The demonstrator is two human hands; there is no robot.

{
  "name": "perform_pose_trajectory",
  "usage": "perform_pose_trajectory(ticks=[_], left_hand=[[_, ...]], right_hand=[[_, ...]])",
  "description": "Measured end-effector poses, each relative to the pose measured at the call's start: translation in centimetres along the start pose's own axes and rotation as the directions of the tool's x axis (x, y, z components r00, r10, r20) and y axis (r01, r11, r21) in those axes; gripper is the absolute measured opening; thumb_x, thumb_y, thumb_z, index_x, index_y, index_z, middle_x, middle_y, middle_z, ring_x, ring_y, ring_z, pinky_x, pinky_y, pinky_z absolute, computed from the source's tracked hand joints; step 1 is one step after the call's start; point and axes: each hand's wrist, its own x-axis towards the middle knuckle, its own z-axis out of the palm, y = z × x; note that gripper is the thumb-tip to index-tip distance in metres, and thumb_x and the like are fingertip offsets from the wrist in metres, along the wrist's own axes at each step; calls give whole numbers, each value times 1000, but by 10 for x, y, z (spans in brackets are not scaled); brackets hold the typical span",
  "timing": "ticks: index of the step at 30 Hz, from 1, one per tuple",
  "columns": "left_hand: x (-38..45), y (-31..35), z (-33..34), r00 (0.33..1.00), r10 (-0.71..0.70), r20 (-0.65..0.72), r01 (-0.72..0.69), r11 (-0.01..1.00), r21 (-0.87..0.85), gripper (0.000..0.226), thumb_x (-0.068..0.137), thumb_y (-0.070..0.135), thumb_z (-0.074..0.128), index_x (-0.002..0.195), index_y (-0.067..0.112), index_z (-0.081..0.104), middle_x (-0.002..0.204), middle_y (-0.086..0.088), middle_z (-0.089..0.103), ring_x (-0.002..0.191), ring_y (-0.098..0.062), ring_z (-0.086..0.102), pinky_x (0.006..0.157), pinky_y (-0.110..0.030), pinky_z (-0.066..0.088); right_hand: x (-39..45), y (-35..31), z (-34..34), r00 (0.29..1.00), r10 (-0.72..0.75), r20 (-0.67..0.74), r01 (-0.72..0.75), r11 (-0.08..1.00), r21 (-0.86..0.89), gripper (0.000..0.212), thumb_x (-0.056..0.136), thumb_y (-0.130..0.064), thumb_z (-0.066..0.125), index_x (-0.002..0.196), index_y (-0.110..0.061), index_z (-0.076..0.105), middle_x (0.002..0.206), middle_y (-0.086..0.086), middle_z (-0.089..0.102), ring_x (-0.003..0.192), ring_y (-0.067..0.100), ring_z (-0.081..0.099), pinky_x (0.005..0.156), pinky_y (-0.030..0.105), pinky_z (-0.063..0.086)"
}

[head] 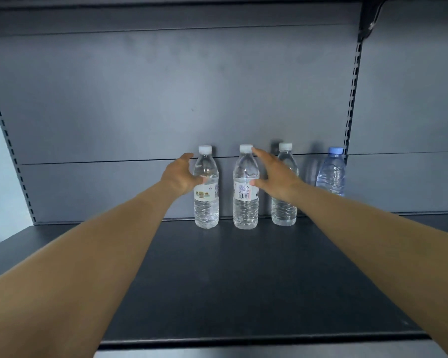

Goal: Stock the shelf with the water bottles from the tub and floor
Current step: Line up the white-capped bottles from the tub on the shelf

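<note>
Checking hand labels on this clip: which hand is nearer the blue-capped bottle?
Right. The right hand reaches between the middle white-capped bottles, two bottles left of the blue-capped bottle; the left hand is farther left, at the leftmost bottle.

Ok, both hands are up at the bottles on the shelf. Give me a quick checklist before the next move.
1. All four bottles upright at the back of the shelf: ok.
2. Left hand off the leftmost bottle: cannot tell, thumb seems to touch it, fingers spread.
3. Right hand off the second bottle: cannot tell, thumb at the label, fingers spread.
4. Third bottle undisturbed behind the right hand: ok.
5. Blue-capped bottle standing at the right end: ok.
6. Bare shelf in front for more bottles: ok.
</note>
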Motion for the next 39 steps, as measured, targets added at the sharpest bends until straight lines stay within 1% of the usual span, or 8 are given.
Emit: perform_pose_trajectory(ticks=[7,15,21,26,30,33,36,39], left_hand=[[-80,-1,-30,989,37,145,-96,900,425,78,84,35,65,147,19,22,151,-10,26,137,-28,31,109,-38,32],[-196,-17,-64,968,93,234,-212,803,556,83,83,43,65,148,22,19,149,-10,26,136,-30,29,109,-45,34],[-306,-66,-71,944,198,265,-305,832,464,79,80,42,68,144,18,30,147,-13,33,136,-31,31,111,-42,31],[-379,-121,-45,944,167,285,-271,884,380,72,78,37,71,139,15,40,141,-14,40,131,-31,37,107,-40,34],[-430,-169,-6,931,91,352,-222,910,351,69,79,38,70,137,16,41,134,-12,44,126,-31,41,103,-42,37],[-465,-207,29,907,-15,422,-133,938,320,72,79,41,70,140,18,38,142,-9,41,132,-28,37,107,-45,35],[-508,-241,68,880,-116,461,-20,960,280,73,80,37,70,141,18,36,147,-6,36,136,-25,33,111,-40,31],[-551,-279,110,852,-203,482,72,958,276,71,79,37,70,140,18,38,143,-5,41,132,-24,38,105,-37,32]], right_hand=[[-78,-16,-32,992,-71,106,84,990,-118,78,85,-33,66,148,-25,21,154,7,26,143,26,20,113,40,22],[-199,-65,-43,992,14,129,9,985,-175,85,79,-46,68,148,-26,21,154,6,24,143,25,17,112,41,22],[-312,-106,-11,983,71,172,-37,981,-192,88,77,-47,70,147,-23,23,153,7,24,142,27,17,113,41,21],[-392,-111,44,961,120,251,-80,983,-166,84,79,-44,69,147,-24,25,153,4,25,142,23,16,113,39,20],[-439,-96,90,940,130,315,-89,986,-140,80,81,-45,67,146,-26,25,152,1,27,142,23,19,113,41,23],[-472,-78,127,920,143,366,-110,988,-109,80,81,-45,67,146,-26,26,151,1,30,140,23,23,111,41,27],[-509,-54,166,897,177,404,-167,984,-61,79,81,-42,68,146,-26,26,149,0,31,139,21,25,110,41,29],[-546,-27,209,870,234,434,-247,969,-26,78,81,-41,68,145,-27,26,149,-1,31,138,20,26,109,38,28]])
